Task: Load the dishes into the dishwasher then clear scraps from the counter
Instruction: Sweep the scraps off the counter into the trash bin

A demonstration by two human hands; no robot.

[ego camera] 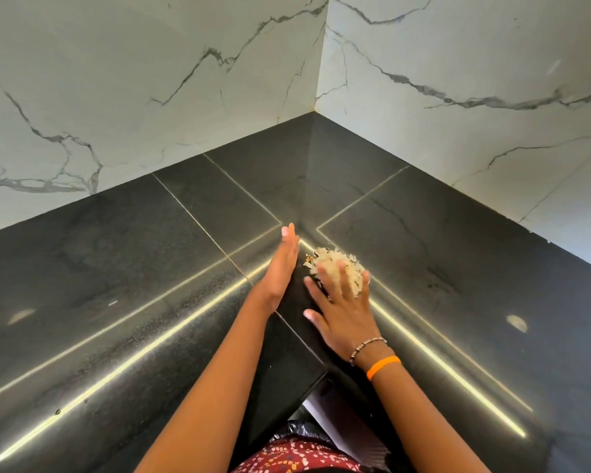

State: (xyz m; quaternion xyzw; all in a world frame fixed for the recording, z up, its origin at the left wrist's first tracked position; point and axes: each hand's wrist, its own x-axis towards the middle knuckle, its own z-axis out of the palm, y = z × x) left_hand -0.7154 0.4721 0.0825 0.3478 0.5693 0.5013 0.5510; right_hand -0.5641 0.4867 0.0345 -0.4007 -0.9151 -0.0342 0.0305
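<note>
A small heap of pale food scraps [325, 259], rice-like with a few orange bits, lies on the black stone counter [116, 268] near its inner corner. My left hand [282, 268] stands on edge just left of the heap, fingers straight and together, like a wall. My right hand [342, 302] lies over the near side of the heap with fingers spread, fingertips in the scraps. It wears a bead bracelet and an orange band on the wrist. No dishes or dishwasher are in view.
White veined marble walls [458, 80] meet in a corner behind the counter. The counter's front inner corner [321, 373] juts toward me, with a black bin liner [297, 428] below it. Bright light strips reflect along the stone.
</note>
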